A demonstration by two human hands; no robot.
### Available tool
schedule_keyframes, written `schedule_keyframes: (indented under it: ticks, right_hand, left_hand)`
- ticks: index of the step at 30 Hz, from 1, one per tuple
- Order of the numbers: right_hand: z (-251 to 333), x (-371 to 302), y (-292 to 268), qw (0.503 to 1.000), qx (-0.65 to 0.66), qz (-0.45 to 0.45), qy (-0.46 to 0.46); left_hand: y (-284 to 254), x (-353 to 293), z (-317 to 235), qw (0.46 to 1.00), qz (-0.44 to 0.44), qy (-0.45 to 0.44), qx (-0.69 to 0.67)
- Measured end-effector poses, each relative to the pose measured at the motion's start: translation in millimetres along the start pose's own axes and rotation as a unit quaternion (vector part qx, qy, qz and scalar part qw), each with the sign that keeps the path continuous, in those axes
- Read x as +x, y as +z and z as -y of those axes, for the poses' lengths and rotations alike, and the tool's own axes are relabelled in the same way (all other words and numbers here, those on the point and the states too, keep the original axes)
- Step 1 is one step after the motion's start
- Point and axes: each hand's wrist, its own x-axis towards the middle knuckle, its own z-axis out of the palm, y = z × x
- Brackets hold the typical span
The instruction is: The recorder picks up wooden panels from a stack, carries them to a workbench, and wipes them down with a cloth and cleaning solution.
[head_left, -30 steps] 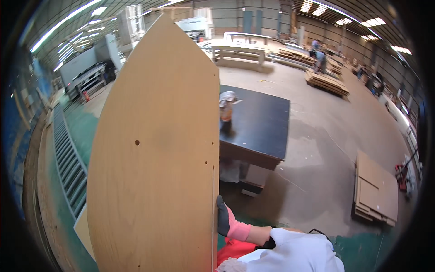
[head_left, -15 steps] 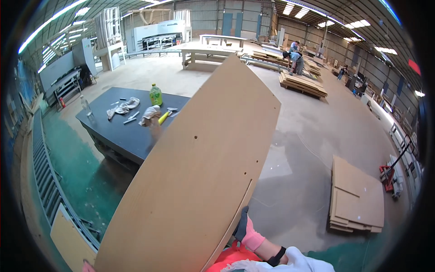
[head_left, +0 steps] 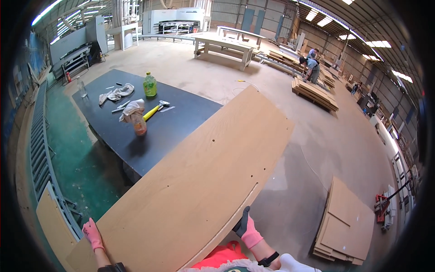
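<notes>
A long tan wooden panel [head_left: 190,181] slants across the middle, its far end up to the right. Several small drilled holes dot its face, and a groove runs along the edge nearer me. My left hand [head_left: 93,234], in a pink glove, grips the panel's left edge close to the lower end. On the opposite, grooved edge my right hand [head_left: 248,229] is closed, in a pink glove with a dark palm; its thumb lies along the edge and its other fingers go underneath. The panel's far part overlaps the dark table [head_left: 181,106] in view; whether it touches cannot be made out.
On the table are a green bottle [head_left: 149,85], a yellow-handled hammer [head_left: 154,110], a cloth-topped bottle [head_left: 139,123], a crumpled cloth [head_left: 117,93] and a clear bottle [head_left: 81,87]. A roller conveyor [head_left: 40,145] runs at left. Stacked panels [head_left: 346,217] and a red pallet jack [head_left: 382,206] stand right.
The panel has tipped lower, its far end dropping and swinging right. My left hand has come into fuller view on its edge. More of the table shows.
</notes>
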Motion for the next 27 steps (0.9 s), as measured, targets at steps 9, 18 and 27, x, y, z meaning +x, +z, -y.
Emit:
schedule_keyframes:
  ticks: [9,18,27]
  right_hand:
    - [78,106,20,0.999,-0.023,-0.003,0.022]
    - [152,208,30,0.995,-0.067,0.011,0.068]
    - [296,300,45,0.844,-0.531,0.058,0.052]
  left_hand:
    - [83,29,-94,0.998,0.039,-0.007,0.058]
    - [140,36,-160,0.987,0.097,-0.067,0.107]
    - [178,7,-240,0.981,0.1,-0.151,0.067]
